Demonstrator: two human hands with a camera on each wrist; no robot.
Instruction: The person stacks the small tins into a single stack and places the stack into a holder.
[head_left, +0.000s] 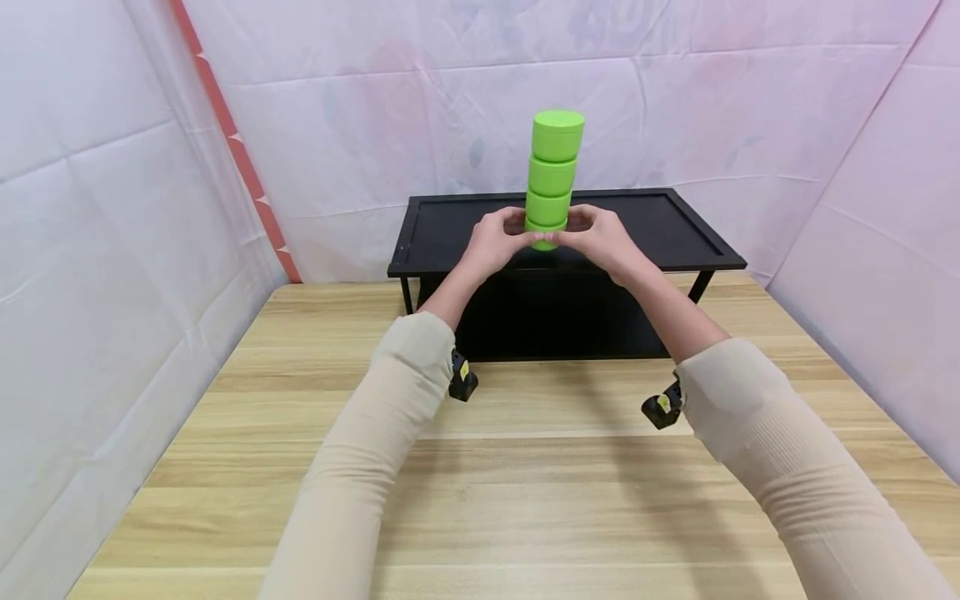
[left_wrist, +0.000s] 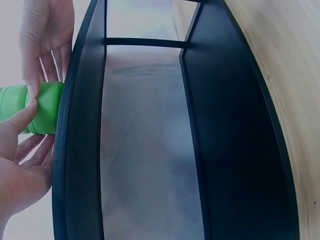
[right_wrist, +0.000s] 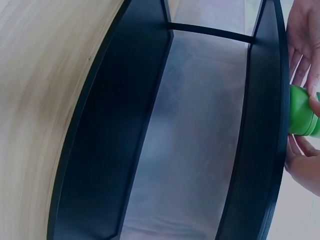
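Several round, bright green cups form an upright stack (head_left: 551,177) at the top board of a black shelf (head_left: 645,225). My left hand (head_left: 497,240) grips the bottom cup from the left, and my right hand (head_left: 602,238) holds it from the right, thumbs in front and almost meeting. In the left wrist view the lowest green cup (left_wrist: 49,107) sits between both hands' fingers, right at the board's edge. The right wrist view shows the same cup (right_wrist: 300,110); the board's rim hides whether its base touches.
The two-tier black shelf stands on a wood-grain table (head_left: 480,500), its lower board (head_left: 555,325) below the hands. White cloth (head_left: 315,125) hangs behind and at both sides, with a red strip (head_left: 240,158) at the left. Both wrists wear small black cameras (head_left: 462,379).
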